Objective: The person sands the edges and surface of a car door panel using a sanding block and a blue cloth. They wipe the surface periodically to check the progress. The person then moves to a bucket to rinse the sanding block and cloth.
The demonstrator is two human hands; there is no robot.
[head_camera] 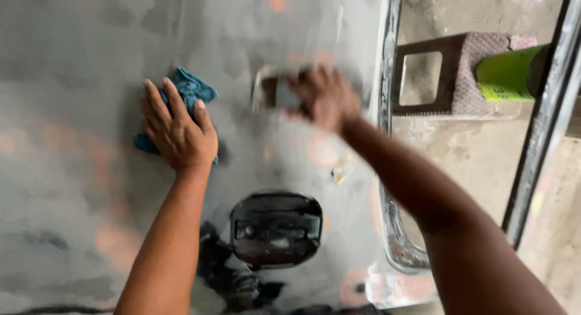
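Dark door-handle recess (275, 229) low on panel; brown metal stand (463, 79) beyond edge, green cylinder (511, 73) resting on it.

Left hand (177, 132) flat on cloth (192, 91) on panel (72, 170), right hand (324, 97) with block (275, 92) to its right

**Blur and Cropping Obscure Detail at Sanded Panel**

Motion smears the right hand (324, 97) and the small block (272, 92) it grips, at 12 o'clock. The left hand (178, 130) hides most of a blue cloth (192, 88). At 3 o'clock, a green cylinder (508, 73) is partly hidden.
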